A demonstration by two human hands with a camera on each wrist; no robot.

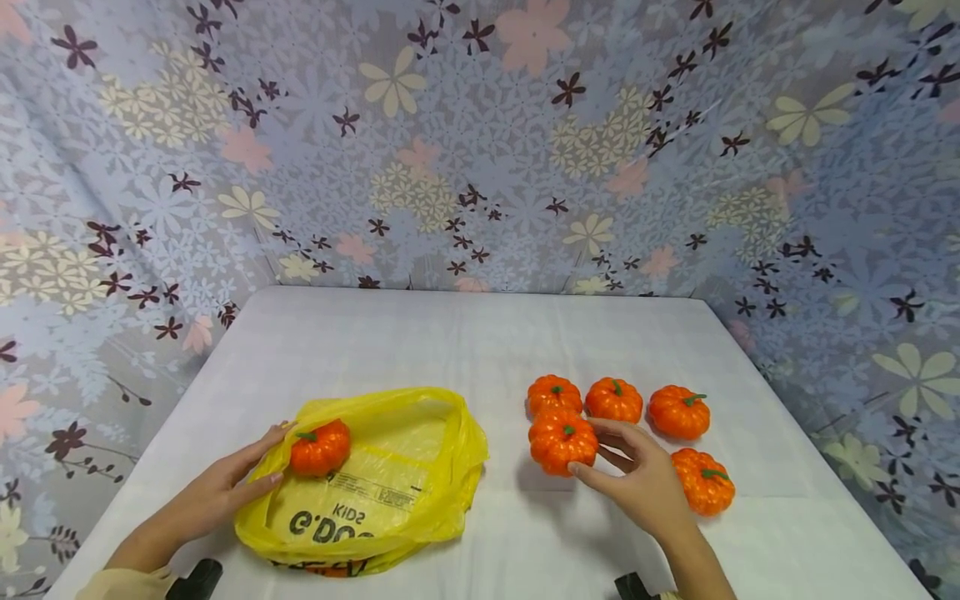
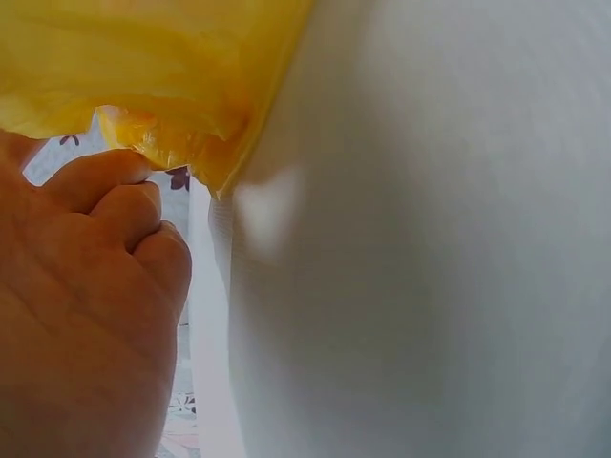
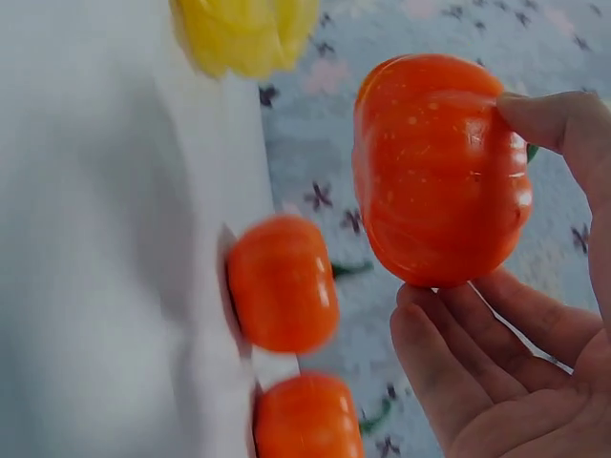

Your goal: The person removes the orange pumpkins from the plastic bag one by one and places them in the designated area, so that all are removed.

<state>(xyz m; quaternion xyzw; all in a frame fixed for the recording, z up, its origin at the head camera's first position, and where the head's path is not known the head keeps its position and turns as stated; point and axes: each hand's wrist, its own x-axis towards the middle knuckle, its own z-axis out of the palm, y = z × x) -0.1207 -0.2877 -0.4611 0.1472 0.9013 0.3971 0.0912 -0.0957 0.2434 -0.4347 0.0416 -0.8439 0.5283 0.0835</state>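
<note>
A yellow plastic bag (image 1: 450,517) with dark print lies on the left half of the table, its mouth spread wide. My left hand (image 1: 225,492) grips the bag's left rim, fingers curled against the plastic in the left wrist view. Just inside that rim sits a small orange pumpkin (image 1: 321,448) with a green stem. Between thumb and fingertips my right hand (image 1: 637,475) holds another small pumpkin (image 1: 562,443). This one is raised over the table, its shadow falling below. In the right wrist view the held pumpkin (image 3: 439,172) shows its glossy ribbed side.
Several more pumpkins rest on the right of the table: a row with a left one (image 1: 553,393), a middle one (image 1: 613,400) and a right one (image 1: 678,412), and one nearer (image 1: 703,482) beside my right wrist. Behind the white-covered table (image 1: 375,333) hangs a flowered cloth (image 1: 480,150).
</note>
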